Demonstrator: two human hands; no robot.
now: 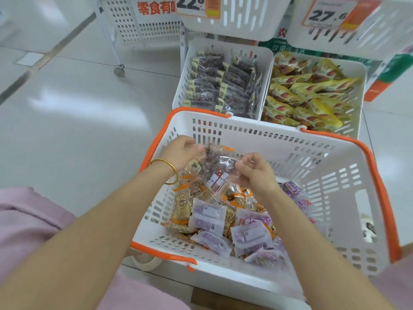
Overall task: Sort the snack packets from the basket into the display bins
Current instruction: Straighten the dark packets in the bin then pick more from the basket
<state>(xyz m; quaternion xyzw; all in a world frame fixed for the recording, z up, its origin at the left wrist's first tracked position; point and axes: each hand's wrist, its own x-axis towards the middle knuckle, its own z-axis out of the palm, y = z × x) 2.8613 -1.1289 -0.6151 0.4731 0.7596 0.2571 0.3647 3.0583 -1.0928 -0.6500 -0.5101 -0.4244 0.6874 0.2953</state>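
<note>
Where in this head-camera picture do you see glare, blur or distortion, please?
Head view: ceiling-light glare streaks the glossy floor; wide-angle distortion bows the basket rim; the clear packet pinched by the left hand and right hand is slightly blurred; the price tag at top right looks soft.

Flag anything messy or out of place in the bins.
The yellow packets in the right bin lie jumbled at all angles, while the dark packets in the left bin stand in neat rows. Nothing spilled.

Basket (pixel 257 130) in front, packets (pixel 250 236) heaped in its near half, held packet (pixel 216 166) over them between left hand (pixel 183 151) and right hand (pixel 257 173), left bin (pixel 181 86) and right bin (pixel 359 90) side by side behind its far rim, upper bins (pixel 234 27) above
</note>
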